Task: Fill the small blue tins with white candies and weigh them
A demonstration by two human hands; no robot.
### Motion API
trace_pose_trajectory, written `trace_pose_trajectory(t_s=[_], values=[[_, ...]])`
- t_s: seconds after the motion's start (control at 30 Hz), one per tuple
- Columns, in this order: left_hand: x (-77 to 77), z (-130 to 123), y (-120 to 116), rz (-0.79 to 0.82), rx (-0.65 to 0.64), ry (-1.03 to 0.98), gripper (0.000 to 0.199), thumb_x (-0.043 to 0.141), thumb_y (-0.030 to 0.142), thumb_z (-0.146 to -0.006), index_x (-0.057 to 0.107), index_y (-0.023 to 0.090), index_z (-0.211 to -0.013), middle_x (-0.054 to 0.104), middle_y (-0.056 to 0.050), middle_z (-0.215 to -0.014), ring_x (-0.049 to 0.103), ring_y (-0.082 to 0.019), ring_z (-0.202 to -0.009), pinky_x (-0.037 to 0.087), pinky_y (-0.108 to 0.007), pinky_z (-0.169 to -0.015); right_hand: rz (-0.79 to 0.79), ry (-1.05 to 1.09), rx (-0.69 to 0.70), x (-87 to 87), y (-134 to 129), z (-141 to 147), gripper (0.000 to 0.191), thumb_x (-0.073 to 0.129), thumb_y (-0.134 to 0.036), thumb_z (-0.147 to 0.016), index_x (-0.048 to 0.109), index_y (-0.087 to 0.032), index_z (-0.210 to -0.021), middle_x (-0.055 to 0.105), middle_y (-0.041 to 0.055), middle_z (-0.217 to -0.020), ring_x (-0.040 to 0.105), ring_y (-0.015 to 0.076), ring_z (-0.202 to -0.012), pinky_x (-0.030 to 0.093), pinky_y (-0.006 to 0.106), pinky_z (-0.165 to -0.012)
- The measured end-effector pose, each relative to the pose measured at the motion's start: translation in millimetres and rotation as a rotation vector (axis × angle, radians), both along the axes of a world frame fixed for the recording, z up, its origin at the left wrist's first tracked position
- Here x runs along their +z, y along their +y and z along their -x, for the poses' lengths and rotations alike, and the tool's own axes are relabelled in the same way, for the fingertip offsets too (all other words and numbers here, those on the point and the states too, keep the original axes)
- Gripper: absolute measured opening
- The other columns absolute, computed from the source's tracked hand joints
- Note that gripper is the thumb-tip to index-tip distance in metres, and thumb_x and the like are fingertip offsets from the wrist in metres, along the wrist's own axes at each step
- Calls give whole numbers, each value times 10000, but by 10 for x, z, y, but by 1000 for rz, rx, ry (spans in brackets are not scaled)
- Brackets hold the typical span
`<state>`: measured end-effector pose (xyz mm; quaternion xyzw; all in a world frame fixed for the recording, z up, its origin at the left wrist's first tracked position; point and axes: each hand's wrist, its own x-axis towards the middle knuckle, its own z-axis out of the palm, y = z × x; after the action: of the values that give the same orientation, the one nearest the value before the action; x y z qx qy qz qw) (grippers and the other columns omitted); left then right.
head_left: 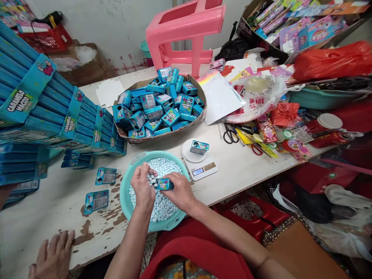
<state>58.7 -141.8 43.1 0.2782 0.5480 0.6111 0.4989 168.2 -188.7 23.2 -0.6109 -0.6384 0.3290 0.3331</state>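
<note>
My right hand (180, 190) grips a small blue candy box (163, 184) labelled "Caramelo Macizo", tipped on its side over a turquoise basin (125, 193). Pale blue-white candies (162, 211) fill much of the basin. Curled against the box's left end is my left hand (143, 185), closed around a few of these candies. Just right of the basin, another blue box (199, 146) rests on the round plate of a white kitchen scale (202, 170); its lit display is too small to read surely.
Behind the basin, a cardboard tray (157, 140) is heaped with blue boxes. Tall stacks of blue packs (66, 120) stand left, near two flat blue boxes (100, 190). Another person's hand (54, 254) lies at lower left. Scissors (230, 135) and a pink stool (186, 23) are beyond.
</note>
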Motion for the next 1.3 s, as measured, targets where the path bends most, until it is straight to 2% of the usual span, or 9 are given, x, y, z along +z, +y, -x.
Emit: trace_pose_trajectory(t_s=[0.2,0.33,0.5,0.63,0.73,0.8,0.97,1.13,1.3], values=[[11,-40,6,-75,-5,36,246,633,330,-785,485,167,-676,420,59,-536,427,-66,-468,338,-195,-440,-37,45,-8,0,3,-6,309,736,-234,-694,628,-238,-984,665,28,-945,590,220,-921,426,330,-819],[-48,-68,51,35,-9,34,277,676,351,-748,484,165,-678,356,79,-476,331,-46,-394,229,-173,-358,-2,60,-6,-141,46,-2,334,773,-220,-654,638,-231,-959,668,23,-927,598,213,-904,434,319,-805],[-51,141,166,126,-130,-217,250,675,328,-755,488,165,-729,341,78,-499,311,-36,-387,230,-149,-338,-16,196,-24,-236,8,-168,391,809,-226,-626,643,-224,-980,670,21,-952,600,209,-928,442,315,-828],[-329,373,260,405,-182,-279,216,593,355,-800,483,173,-761,449,41,-590,441,-59,-456,335,-153,-381,-23,378,-65,-207,-132,-410,434,836,-251,-588,653,-222,-981,668,29,-944,609,203,-907,465,308,-815],[-659,400,237,685,-322,-152,175,616,292,-760,521,146,-753,495,13,-614,434,-66,-428,258,-158,-333,3,458,-115,-188,-263,-621,426,835,-235,-585,660,-225,-974,658,33,-950,612,201,-903,477,307,-817],[-787,349,209,714,-424,8,197,662,283,-706,559,129,-773,509,7,-629,420,-63,-421,229,-161,-331,30,491,-161,-186,-344,-775,417,826,-224,-597,660,-225,-979,649,35,-961,612,200,-907,483,304,-815],[-606,27,391,494,-727,357,310,686,419,-661,574,146,-757,530,15,-667,398,-54,-446,238,-178,-379,58,528,-282,-210,-467,-1163,352,793,-238,-651,656,-223,-975,646,36,-966,612,202,-913,487,309,-821],[-324,-660,896,273,-981,532,235,634,380,-714,564,158,-743,525,22,-577,443,-88,-481,342,-211,-472,63,508,-343,-239,-486,-1470,356,775,-249,-680,633,-217,-1004,634,43,-990,604,207,-937,480,313,-836],[-350,-1342,1242,19,-1121,972,112,554,271,-748,600,170,-732,561,-13,-699,516,-132,-596,383,-248,-560,59,513,-422,-283,-491,-1684,323,761,-236,-689,629,-211,-984,633,35,-970,608,196,-904,484,295,-803]])
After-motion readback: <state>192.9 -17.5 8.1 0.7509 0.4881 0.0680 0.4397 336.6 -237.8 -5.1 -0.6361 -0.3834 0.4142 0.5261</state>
